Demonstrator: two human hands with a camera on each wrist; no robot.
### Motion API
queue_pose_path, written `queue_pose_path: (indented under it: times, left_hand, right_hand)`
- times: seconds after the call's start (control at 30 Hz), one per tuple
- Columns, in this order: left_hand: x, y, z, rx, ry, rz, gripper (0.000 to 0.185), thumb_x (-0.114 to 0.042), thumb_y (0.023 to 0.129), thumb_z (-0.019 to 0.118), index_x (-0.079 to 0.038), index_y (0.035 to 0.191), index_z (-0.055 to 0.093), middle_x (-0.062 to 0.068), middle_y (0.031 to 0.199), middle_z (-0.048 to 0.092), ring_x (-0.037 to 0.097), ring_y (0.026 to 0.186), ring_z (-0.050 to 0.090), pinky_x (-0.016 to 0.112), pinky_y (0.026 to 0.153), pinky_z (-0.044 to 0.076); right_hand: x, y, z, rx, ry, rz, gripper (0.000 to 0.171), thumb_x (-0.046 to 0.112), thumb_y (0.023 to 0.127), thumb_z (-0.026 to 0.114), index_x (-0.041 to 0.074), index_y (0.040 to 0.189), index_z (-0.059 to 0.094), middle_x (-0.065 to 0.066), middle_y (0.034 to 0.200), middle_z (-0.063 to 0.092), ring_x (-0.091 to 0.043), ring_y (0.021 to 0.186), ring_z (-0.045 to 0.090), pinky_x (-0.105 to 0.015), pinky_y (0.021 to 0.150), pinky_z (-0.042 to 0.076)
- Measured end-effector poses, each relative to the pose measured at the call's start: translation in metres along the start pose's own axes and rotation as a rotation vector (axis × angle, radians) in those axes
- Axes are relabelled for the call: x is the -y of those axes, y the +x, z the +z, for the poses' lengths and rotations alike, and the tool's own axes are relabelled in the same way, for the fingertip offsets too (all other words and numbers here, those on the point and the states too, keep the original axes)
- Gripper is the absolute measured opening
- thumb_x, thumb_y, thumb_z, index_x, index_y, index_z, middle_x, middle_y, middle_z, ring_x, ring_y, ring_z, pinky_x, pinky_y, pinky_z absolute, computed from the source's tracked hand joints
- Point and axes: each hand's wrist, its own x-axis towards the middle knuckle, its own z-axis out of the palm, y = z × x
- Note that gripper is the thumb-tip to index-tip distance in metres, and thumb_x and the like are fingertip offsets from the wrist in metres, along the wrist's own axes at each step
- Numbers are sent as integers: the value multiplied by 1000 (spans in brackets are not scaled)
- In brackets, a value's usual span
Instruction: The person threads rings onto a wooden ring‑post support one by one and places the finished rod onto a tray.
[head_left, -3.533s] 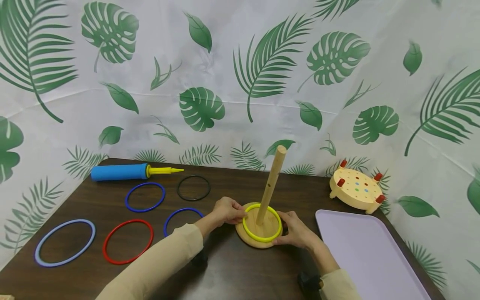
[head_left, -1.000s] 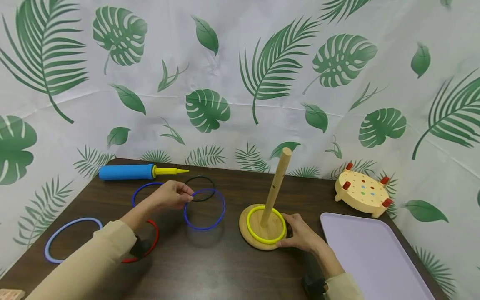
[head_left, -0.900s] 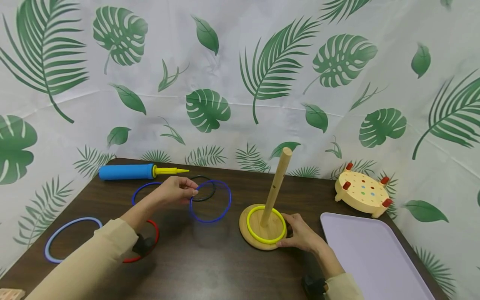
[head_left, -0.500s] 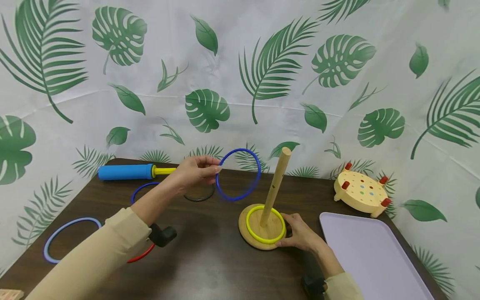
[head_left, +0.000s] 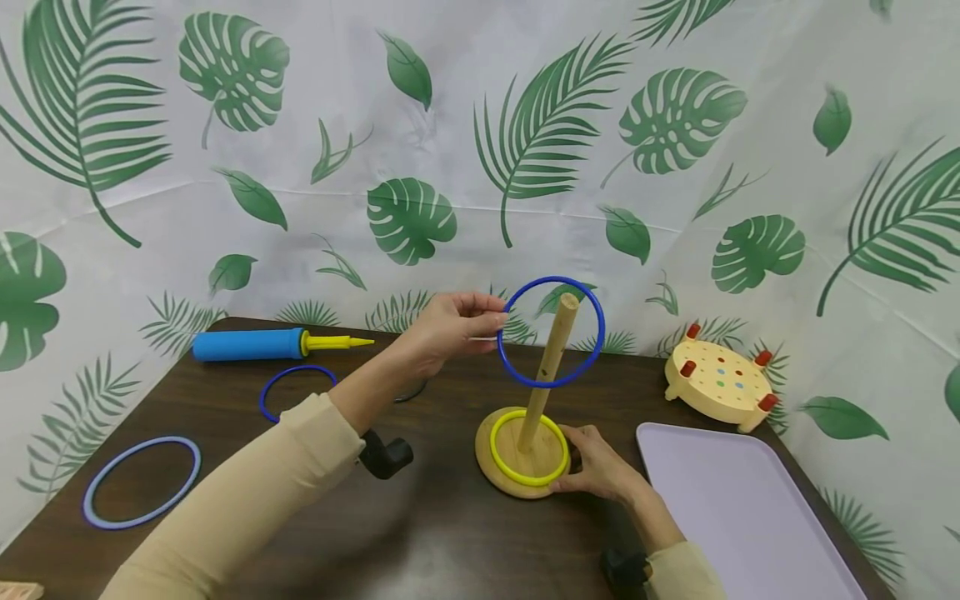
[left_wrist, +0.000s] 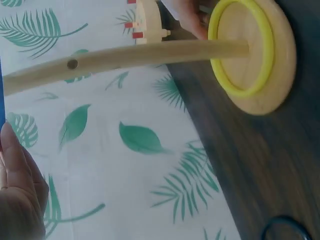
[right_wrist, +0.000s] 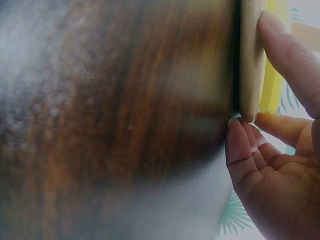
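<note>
Now left hand (head_left: 450, 327) pinching blue ring (head_left: 551, 332) upright at peg (head_left: 550, 367) top, hole lining up over tip. Right hand (head_left: 600, 468) gripping wooden base (head_left: 486, 462) rim, likely steadying it; yellow ring (head_left: 528, 447) lying round peg foot.

Table (head_left: 420, 533): peg stand (head_left: 501, 467) at centre, 1 ring (head_left: 497, 447) on its base, 1 held ring (head_left: 551, 332) around the peg top. Left: 2 flat rings (head_left: 142, 483) (head_left: 296, 392), pump (head_left: 247, 343) behind. Right: tray (head_left: 742, 517), pegboard (head_left: 716, 382) behind it.
</note>
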Motion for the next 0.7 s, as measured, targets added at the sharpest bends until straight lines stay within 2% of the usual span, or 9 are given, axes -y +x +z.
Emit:
queue_pose_path:
  times: [0.13, 0.3, 0.47, 0.6, 0.7]
  left_hand:
    - [8, 10, 10, -4, -10, -23, 24, -9, 91, 61, 2, 113, 60, 6, 94, 60, 11, 79, 60, 33, 81, 56]
    - [27, 20, 15, -23, -12, -103, 23, -9, 89, 64, 1, 110, 62, 7, 93, 63, 9, 74, 61, 27, 73, 57]
    - [62, 25, 14, -72, 16, -183, 24, -8, 88, 65, 3, 109, 64, 7, 89, 64, 9, 67, 61, 25, 67, 57]
    - [97, 25, 15, -120, 26, -266, 20, -6, 87, 66, 3, 104, 65, 6, 81, 64, 9, 63, 60, 23, 61, 57]
    - [118, 23, 17, -147, 35, -305, 16, -4, 86, 66, 3, 101, 65, 4, 75, 62, 9, 60, 59, 21, 57, 56]
  right_hand:
    - [-1, 0, 0, -7, -10, -1, 90, 26, 66, 86, -5, 137, 41, -20, 113, 43, -26, 96, 54, -43, 84, 51]
    - [-2, 1, 0, -12, -18, -15, 89, 25, 66, 86, -6, 137, 41, -19, 111, 44, -26, 96, 53, -43, 84, 51]
    - [-4, 1, -1, -14, -38, -40, 89, 26, 66, 86, -6, 136, 41, -20, 112, 44, -25, 96, 54, -39, 83, 50]
    - [-4, 0, -1, -14, -44, -62, 86, 26, 66, 86, -7, 133, 44, -21, 111, 44, -26, 94, 53, -38, 81, 50]
    - [-5, -1, -1, -12, -30, -75, 82, 25, 66, 86, -7, 131, 47, -22, 110, 44, -26, 94, 52, -38, 80, 49]
